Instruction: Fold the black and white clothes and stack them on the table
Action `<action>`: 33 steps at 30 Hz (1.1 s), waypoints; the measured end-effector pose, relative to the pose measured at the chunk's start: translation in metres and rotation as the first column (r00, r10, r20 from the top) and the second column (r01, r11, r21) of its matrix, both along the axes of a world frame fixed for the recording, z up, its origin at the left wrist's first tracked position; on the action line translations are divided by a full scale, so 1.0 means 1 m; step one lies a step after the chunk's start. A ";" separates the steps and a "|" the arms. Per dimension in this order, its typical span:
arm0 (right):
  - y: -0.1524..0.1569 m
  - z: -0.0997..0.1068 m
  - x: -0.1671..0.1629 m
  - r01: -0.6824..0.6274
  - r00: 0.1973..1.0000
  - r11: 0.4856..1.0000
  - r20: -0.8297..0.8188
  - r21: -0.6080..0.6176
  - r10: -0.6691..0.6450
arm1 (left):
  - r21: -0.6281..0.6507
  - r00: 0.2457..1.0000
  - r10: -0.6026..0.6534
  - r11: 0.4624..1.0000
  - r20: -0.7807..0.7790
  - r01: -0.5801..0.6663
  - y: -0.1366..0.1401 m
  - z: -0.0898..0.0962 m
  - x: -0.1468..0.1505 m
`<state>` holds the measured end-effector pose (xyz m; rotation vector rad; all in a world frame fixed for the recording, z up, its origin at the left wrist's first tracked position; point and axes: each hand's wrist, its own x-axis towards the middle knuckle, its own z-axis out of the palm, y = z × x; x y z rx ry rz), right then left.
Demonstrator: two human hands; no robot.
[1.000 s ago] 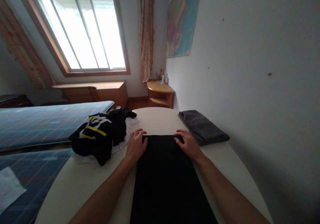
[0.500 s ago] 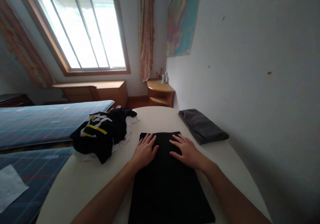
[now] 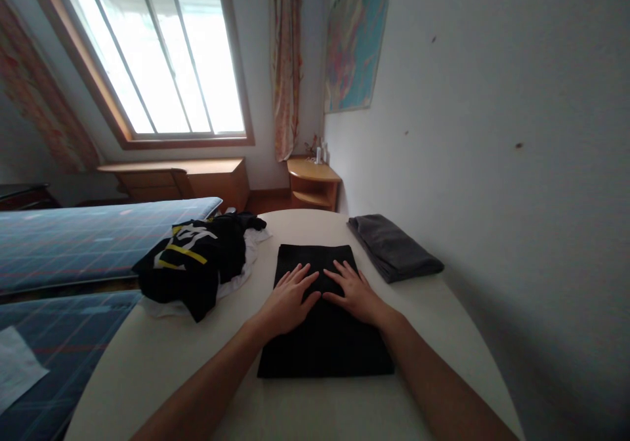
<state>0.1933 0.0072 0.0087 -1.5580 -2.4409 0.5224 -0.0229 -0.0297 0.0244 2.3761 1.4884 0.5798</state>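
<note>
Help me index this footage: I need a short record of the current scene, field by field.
Surface: pale table with a curved edge
Centre: black cloth, lying flat, apparently folded
Left hand: palm down on the black cloth, fingers spread
Right hand: same posture, beside the left hand
Right side: dark gray cloth, folded, apart from the black cloth
Left side: crumpled black garment with yellow and white markings, over white fabric
Background: bright window, colourful wall poster
</note>
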 end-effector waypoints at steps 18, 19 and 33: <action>-0.043 0.023 0.044 -0.127 0.992 0.976 -0.014 -0.177 0.127 | -0.044 0.943 -0.317 0.948 -0.102 0.314 -0.058 0.005 -0.017; -0.043 0.021 0.042 -0.139 0.990 0.971 -0.011 -0.194 0.139 | -0.041 0.948 -0.303 0.953 -0.102 0.300 -0.058 0.003 -0.019; 0.000 0.013 0.054 0.008 0.974 0.986 -0.225 0.167 0.030 | 0.214 0.967 0.221 0.946 0.126 -0.244 -0.023 -0.023 -0.051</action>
